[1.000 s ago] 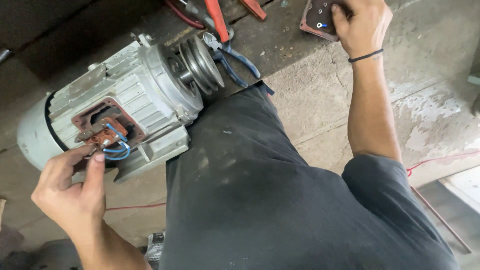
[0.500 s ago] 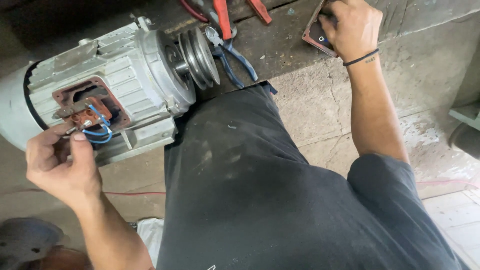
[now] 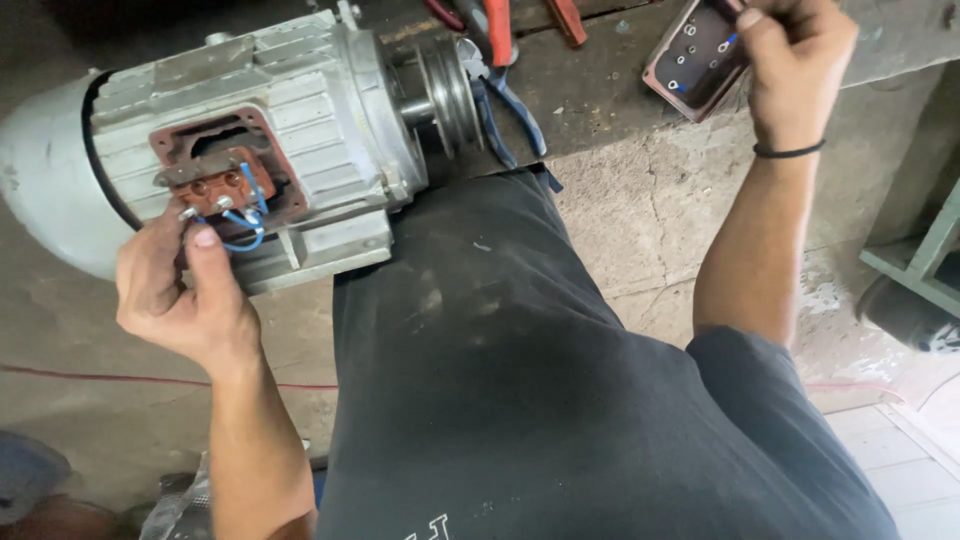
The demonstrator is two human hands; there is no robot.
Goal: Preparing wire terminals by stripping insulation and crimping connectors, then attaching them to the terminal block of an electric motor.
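Observation:
A grey ribbed electric motor (image 3: 250, 110) lies on its side at the upper left, its open terminal box (image 3: 225, 175) facing up with blue wires (image 3: 245, 215) showing. My left hand (image 3: 180, 290) pinches the blue wires at the lower edge of that box. A grooved pulley (image 3: 445, 95) sits on the motor shaft. At the upper right my right hand (image 3: 795, 65) grips a small reddish-brown terminal cover (image 3: 695, 60) with holes and a bit of blue on it. A black band circles my right wrist.
Red-handled pliers (image 3: 495, 25) and blue-handled pliers (image 3: 510, 110) lie on the dark ledge beyond the pulley. My black shirt fills the middle of the view. A concrete step (image 3: 640, 220) runs below the ledge. A green metal frame (image 3: 920, 260) stands at the right edge. A thin red wire (image 3: 70, 377) crosses the floor.
My right hand has lifted the terminal cover and turned its inner side up. My left hand stays on the blue wires. The view has shifted slightly.

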